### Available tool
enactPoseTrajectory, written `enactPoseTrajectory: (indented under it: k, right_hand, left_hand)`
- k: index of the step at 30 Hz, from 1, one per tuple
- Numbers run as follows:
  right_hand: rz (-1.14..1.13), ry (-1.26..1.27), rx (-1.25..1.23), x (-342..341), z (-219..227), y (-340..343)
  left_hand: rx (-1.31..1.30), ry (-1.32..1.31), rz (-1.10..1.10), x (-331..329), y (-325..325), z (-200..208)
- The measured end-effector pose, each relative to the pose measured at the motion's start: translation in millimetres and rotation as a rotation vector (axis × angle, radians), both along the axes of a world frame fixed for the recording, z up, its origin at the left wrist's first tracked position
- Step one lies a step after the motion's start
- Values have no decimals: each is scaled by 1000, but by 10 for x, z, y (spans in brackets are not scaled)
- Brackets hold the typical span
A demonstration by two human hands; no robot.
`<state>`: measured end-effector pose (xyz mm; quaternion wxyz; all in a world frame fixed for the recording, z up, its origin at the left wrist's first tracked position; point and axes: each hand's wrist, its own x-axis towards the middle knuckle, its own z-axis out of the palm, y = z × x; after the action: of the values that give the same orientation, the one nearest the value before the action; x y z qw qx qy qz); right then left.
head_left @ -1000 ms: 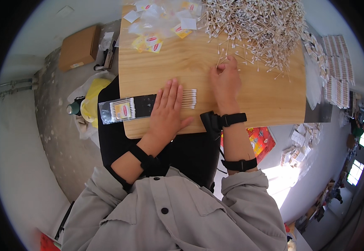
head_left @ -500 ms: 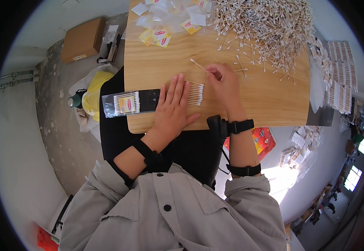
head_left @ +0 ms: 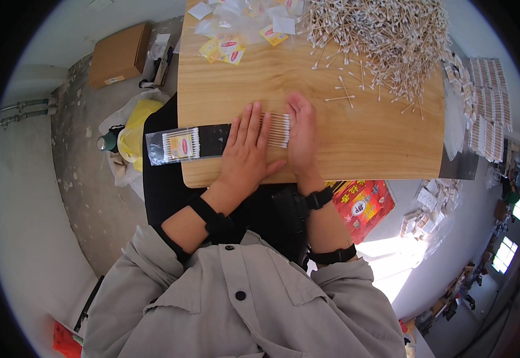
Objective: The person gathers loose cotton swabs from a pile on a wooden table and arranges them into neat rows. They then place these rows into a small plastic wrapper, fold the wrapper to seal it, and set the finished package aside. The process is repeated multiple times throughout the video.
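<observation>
My left hand (head_left: pixel 245 146) lies flat with fingers stretched over a row of cotton swabs (head_left: pixel 279 130). Their white tips line up along the right side, and part of the row is hidden beneath the fingers. Upright on its edge, my right hand (head_left: pixel 303 128) stands against those tips; its slightly bent, blurred fingers appear to hold nothing. Left of my left hand is a black strip (head_left: pixel 215 142), and a clear packet of cotton swabs (head_left: pixel 181 146) with a yellow label lies at its left end.
A large heap of loose swabs (head_left: pixel 385 42) covers the far right of the wooden table (head_left: pixel 361 143). Clear bags with yellow cards (head_left: pixel 230 51) lie at the far left. Stacked swab bundles (head_left: pixel 488 107) stand beyond the right edge. A cardboard box (head_left: pixel 120 55) is on the floor.
My right hand, which pinched a single cotton swab, has moved left and nearer to the row's tips. That swab no longer shows in it. My left hand has stayed in place.
</observation>
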<state>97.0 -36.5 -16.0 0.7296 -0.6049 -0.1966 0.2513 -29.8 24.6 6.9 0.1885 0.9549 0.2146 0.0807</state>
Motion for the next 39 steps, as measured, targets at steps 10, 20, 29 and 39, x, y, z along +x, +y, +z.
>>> enactPoseTrajectory:
  k: [10,20,29,39]
  right_hand:
    - [-136,-5,66,-377,29,204]
    - [-40,-205,-57,-812,223,461]
    - [-186,208,-21,-579,182,370]
    - [-36,-99,-98,-925,46,486]
  left_hand:
    - [72,60,33,-192,24,42]
    - [191,107,121,-585,184,22]
    - [82,126,147,-667,208,84]
    - [112,13,148,-706,229,-16]
